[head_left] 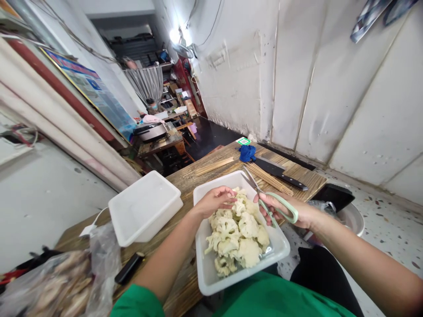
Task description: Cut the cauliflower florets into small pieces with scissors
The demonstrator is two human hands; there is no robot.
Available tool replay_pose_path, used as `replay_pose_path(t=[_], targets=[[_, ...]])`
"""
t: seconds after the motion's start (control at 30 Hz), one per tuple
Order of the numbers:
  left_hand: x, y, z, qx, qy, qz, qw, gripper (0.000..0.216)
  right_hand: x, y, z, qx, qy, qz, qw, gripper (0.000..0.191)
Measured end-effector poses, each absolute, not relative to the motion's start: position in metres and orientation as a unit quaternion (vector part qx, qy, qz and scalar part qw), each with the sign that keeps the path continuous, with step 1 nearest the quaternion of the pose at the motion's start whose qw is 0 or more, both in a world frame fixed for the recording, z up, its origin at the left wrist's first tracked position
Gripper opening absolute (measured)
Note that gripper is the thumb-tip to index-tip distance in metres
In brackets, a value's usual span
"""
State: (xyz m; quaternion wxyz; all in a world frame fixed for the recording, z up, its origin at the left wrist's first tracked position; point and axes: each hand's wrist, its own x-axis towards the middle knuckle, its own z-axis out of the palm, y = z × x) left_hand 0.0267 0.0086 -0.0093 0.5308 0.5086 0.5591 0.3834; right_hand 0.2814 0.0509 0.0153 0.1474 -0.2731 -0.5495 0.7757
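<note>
A white rectangular tray [205, 268] at the table's near edge holds several cauliflower florets [236, 237]. My left hand [214, 200] hovers over the far end of the pile, fingers curled down and pinched on a floret [238, 206]. My right hand [284, 211] grips the pale green handles of a pair of scissors [264, 198]. Their blades are parted and point up and away over the tray.
An empty white tub [143, 207] stands to the left on the wooden table [185, 180]. Bamboo skewers [267, 176], a black-handled knife [280, 172] and a blue cloth [247, 152] lie beyond. A plastic bag of mushrooms [62, 281] sits near left; a metal basin [352, 218] on the floor right.
</note>
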Motion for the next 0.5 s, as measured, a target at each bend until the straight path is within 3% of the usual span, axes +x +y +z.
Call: replay_pose_path(t=[0.13,0.27,0.37,0.5], targets=[[0.028,0.004,-0.014,0.569,0.616,0.361,0.408,0.029,0.281,0.044,0.008,-0.293,-0.571,0.755,0.137,0.053],[0.034,0.005,-0.011,0.729,0.603,0.184,0.267,0.046,0.28,0.041,0.003,-0.302,-0.55,0.761,0.164,0.051],[0.037,0.01,-0.008,0.77,0.571,0.114,0.259,0.051,0.282,0.036,0.001,-0.303,-0.54,0.766,0.171,0.054],[0.035,0.015,-0.01,0.758,0.564,0.125,0.302,0.045,0.284,0.028,-0.003,-0.287,-0.521,0.786,0.167,0.056]])
